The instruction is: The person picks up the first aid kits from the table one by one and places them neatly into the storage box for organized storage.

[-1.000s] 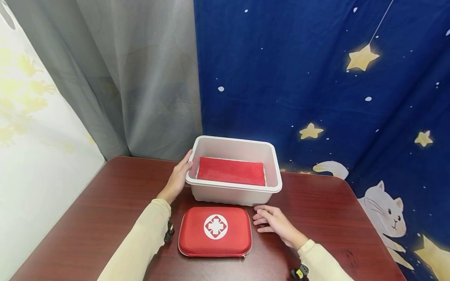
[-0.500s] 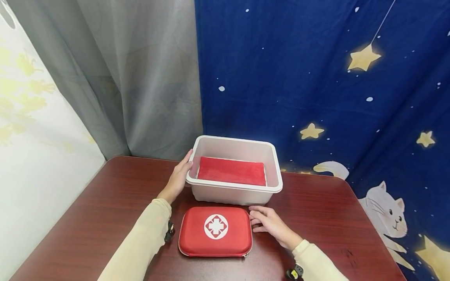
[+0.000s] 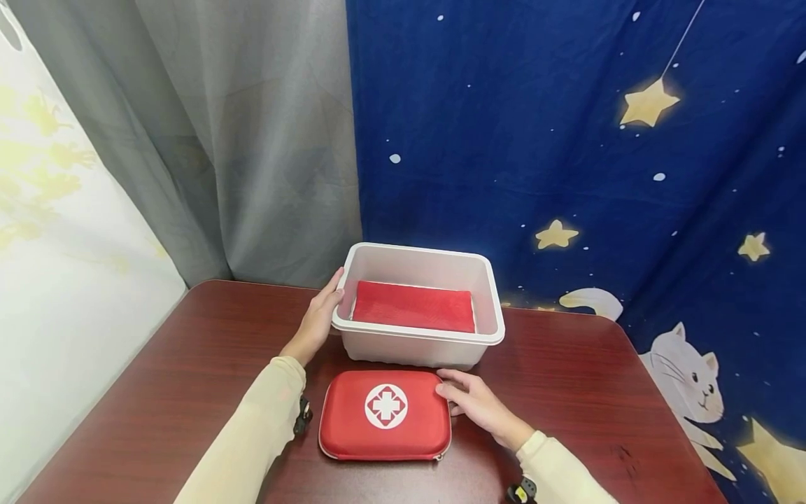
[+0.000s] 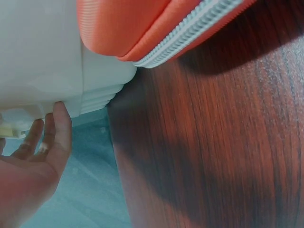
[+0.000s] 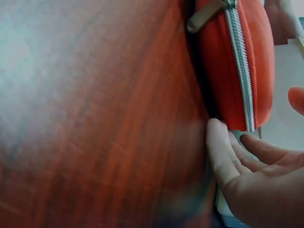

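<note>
A red zippered first-aid case point(image 3: 352, 406) with a white cross lies on the table in front of a white plastic bin point(image 3: 415, 346). Inside the bin is a flat red piece point(image 3: 412, 306) with a pale edge. My left hand point(image 3: 317, 320) holds the bin's left side, thumb at the rim; in the left wrist view its fingertips point(image 4: 58, 108) meet the outer wall. My right hand point(image 3: 481, 406) is at the case's right end, thumb over the corner. In the right wrist view, its loosely bent fingers point(image 5: 221, 147) sit by the zipper end, with the thumb point(image 5: 297, 100) apart from the case.
The dark red-brown table point(image 3: 579, 399) extends to both sides of the bin and case. Behind it hang a grey curtain point(image 3: 283, 140) and a blue star-patterned curtain point(image 3: 472, 126). A white patterned surface point(image 3: 57, 315) borders the left.
My right hand has moved left, from beside the case to its right end, and the thumb has come over the corner. The left hand, bin and case stay in place.
</note>
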`<action>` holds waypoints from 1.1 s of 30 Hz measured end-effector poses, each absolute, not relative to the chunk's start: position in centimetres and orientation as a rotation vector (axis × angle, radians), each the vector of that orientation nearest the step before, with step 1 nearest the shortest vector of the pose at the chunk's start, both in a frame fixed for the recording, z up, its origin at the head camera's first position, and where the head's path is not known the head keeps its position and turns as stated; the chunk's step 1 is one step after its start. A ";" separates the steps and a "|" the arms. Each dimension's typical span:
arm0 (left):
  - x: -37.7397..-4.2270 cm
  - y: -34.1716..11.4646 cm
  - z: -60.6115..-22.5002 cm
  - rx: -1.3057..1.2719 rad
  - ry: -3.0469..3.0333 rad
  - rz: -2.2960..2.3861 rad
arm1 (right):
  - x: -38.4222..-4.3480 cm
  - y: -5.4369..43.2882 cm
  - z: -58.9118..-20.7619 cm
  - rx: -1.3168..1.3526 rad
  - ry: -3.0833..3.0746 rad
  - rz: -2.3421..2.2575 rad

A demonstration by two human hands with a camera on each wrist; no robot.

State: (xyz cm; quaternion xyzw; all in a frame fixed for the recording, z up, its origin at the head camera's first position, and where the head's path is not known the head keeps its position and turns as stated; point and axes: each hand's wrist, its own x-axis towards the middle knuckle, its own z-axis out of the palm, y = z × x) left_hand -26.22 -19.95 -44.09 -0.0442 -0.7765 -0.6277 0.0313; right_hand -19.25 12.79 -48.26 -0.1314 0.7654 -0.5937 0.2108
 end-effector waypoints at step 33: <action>-25.8 -19.9 -43.6 -0.127 -2.398 -1.999 | -18.8 11.1 -48.1 -0.591 2.575 -1.196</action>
